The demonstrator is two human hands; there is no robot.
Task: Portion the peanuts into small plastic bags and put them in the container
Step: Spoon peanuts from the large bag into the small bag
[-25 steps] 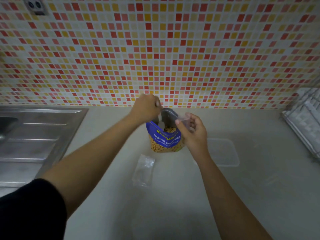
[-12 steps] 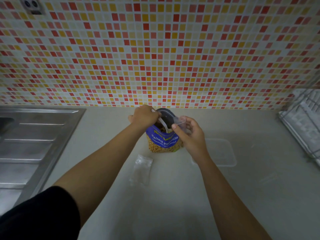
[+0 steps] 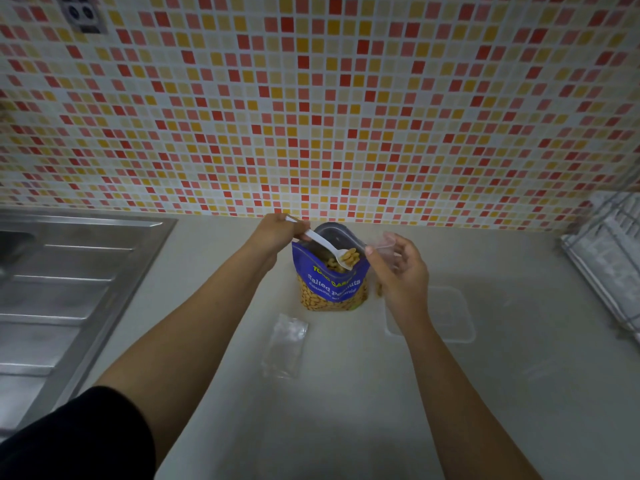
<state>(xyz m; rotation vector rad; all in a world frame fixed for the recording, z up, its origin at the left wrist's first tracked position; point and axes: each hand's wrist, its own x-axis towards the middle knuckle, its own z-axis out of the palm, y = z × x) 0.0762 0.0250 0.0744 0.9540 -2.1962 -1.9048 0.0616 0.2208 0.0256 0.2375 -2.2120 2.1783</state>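
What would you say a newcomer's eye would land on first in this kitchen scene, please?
The mosaic wall of red, orange and cream tiles fills the upper half. Below it, at the back of the counter, stands a blue bag of salted peanuts. Over its open mouth the left hand holds a white spoon loaded with peanuts, and the right hand holds a small clear bag beside it.

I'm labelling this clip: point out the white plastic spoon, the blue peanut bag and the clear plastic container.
white plastic spoon (image 3: 322,241): head view, handle.
blue peanut bag (image 3: 330,284): head view, printed front.
clear plastic container (image 3: 450,317): head view, bare floor.
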